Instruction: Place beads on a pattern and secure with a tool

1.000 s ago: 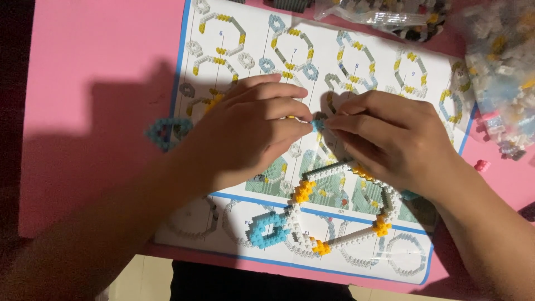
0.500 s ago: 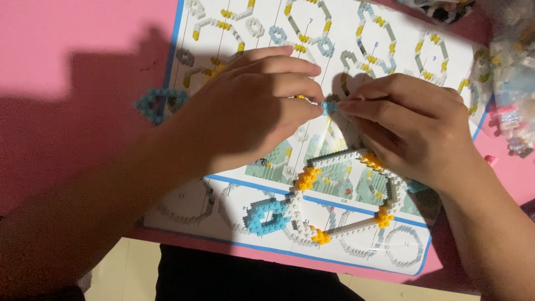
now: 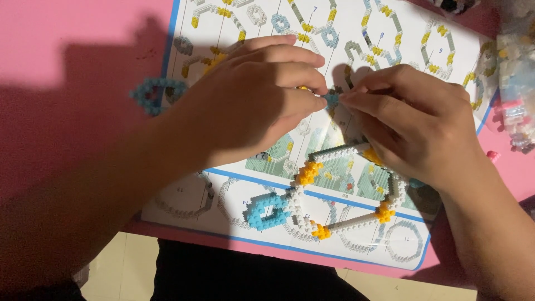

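Observation:
My left hand (image 3: 251, 95) and my right hand (image 3: 415, 125) meet fingertip to fingertip over a printed instruction sheet (image 3: 223, 195). Between the fingertips sits a tiny light-blue brick piece (image 3: 332, 100), pinched from both sides. Below the hands lies a partly built model (image 3: 312, 206) of small white bricks with yellow-orange joints and a light-blue hexagon ring (image 3: 267, 210). The right hand covers the model's upper right part.
A second light-blue ring piece (image 3: 153, 92) lies on the pink table (image 3: 67, 33) left of the sheet. Clear bags of small bricks (image 3: 515, 83) sit at the right edge, with a loose pink piece (image 3: 492, 155) nearby. The table's near edge runs below the sheet.
The view has shifted slightly; both hands stay joined at the fingertips on the small blue piece, sitting a little higher over the sheet. The built model has not moved.

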